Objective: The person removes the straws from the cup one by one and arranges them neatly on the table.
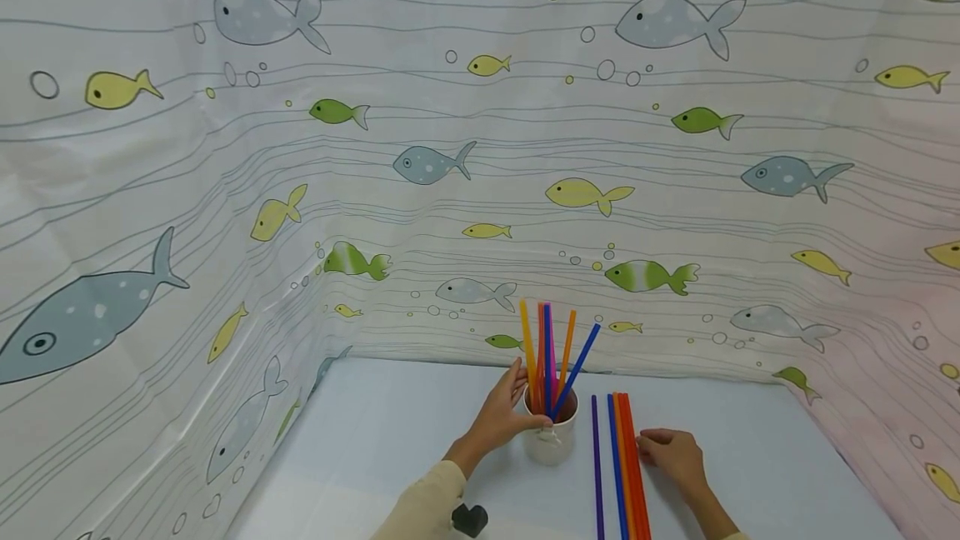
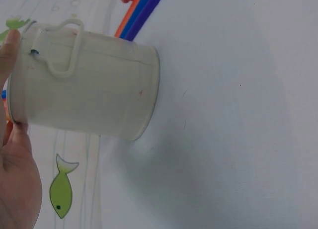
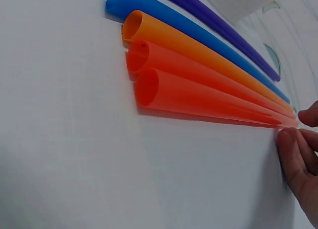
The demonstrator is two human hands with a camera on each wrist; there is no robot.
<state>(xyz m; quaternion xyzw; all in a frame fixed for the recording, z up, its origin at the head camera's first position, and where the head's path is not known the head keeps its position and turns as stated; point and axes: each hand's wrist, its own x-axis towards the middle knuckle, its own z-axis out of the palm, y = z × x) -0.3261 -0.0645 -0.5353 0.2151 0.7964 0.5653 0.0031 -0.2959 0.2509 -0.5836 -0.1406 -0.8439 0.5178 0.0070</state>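
Note:
A white mug stands upright on the white table with several coloured straws leaning in it. My left hand grips the mug near its rim, thumb in front and fingers round the far side. The mug's handle shows in the left wrist view. To the right of the mug lie a purple straw, a blue straw, an orange straw and two red straws, side by side. My right hand touches the outer red straw near its far end, fingers loosely bent.
The white table is bounded by a curtain printed with fish, at the back and both sides. A small gap separates the purple straw from the blue one. A cream sleeve with a black heart covers the left forearm.

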